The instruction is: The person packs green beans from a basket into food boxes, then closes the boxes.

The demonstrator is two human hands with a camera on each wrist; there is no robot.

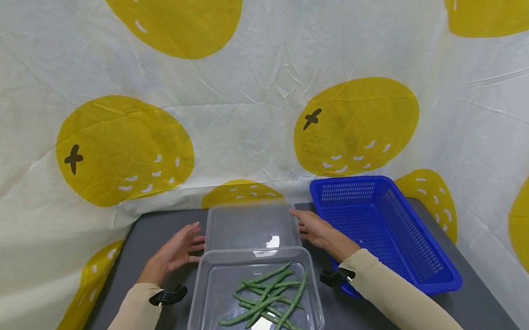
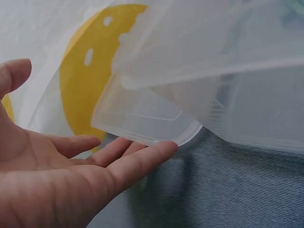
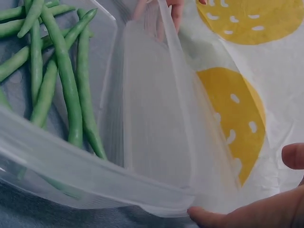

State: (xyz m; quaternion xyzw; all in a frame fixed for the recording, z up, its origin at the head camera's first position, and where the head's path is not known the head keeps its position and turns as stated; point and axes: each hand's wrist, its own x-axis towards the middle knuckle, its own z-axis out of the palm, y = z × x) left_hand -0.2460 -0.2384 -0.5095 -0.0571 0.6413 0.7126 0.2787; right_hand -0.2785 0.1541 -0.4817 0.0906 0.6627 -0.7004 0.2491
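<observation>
A clear plastic box [image 1: 214, 293] stands on the table close to me, with several green beans [image 1: 268, 300] crossed over one another inside it. Behind the box, its clear flat lid [image 1: 246, 226] lies against the box's far side. My left hand [image 1: 176, 250] is at the lid's left side; in the left wrist view its fingers [image 2: 142, 164] are extended along the lid's corner, thumb held apart. On the opposite side is my right hand [image 1: 317, 229], its fingers by the lid's right edge. The right wrist view shows a fingertip [image 3: 199, 214] touching the lid's corner and the thumb raised away.
A blue perforated plastic basket [image 1: 430, 229] sits at the right, partly behind my right forearm. The dark grey table [image 1: 157, 228] meets a white cloth [image 1: 243, 135] printed with yellow fruit at the back and sides. Each wrist wears a black band.
</observation>
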